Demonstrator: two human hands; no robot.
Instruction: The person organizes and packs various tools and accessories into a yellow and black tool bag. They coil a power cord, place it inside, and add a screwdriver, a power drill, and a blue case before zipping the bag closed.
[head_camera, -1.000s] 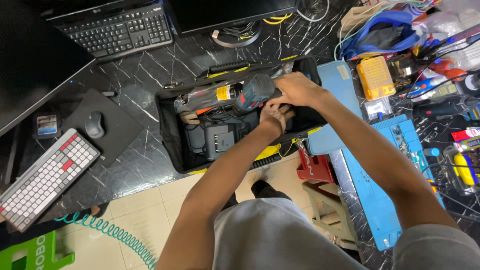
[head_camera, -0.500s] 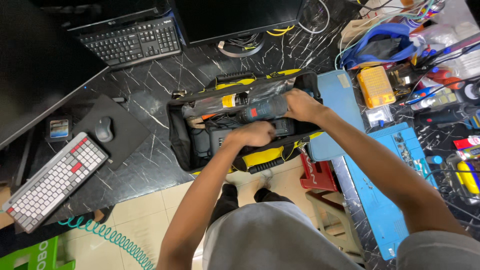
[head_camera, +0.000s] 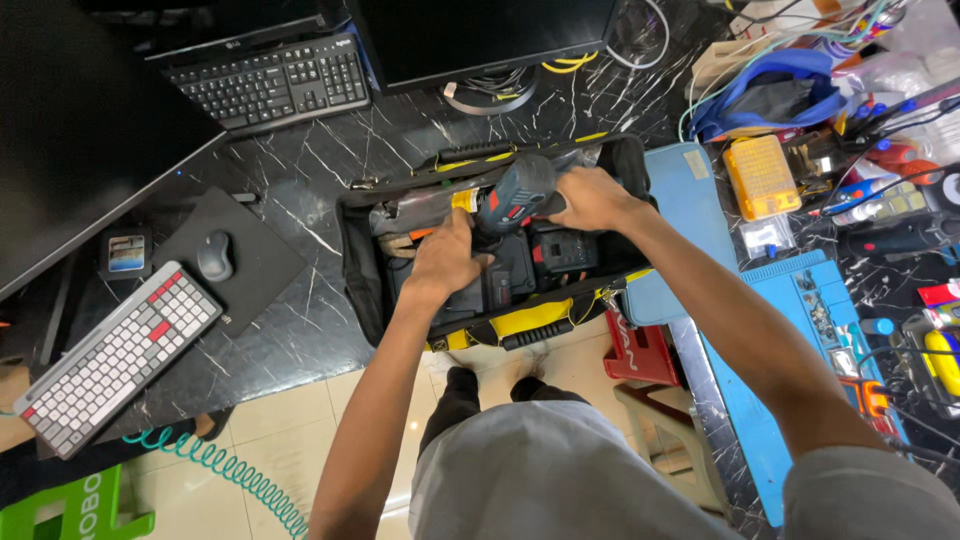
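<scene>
Seemingly, both hands (head_camera: 445, 255) (head_camera: 592, 198) grip a chunky blue-black drill (head_camera: 512, 195).

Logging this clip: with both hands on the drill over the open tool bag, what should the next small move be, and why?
Probably ease the blue-grey drill out of the black tool bag. The right hand grips its rear, the left hand steadies it from below, and it still sits among packed items.

Both hands (head_camera: 590, 200) hold blue drill (head_camera: 512, 195) over open tool bag (head_camera: 360, 270).
</scene>
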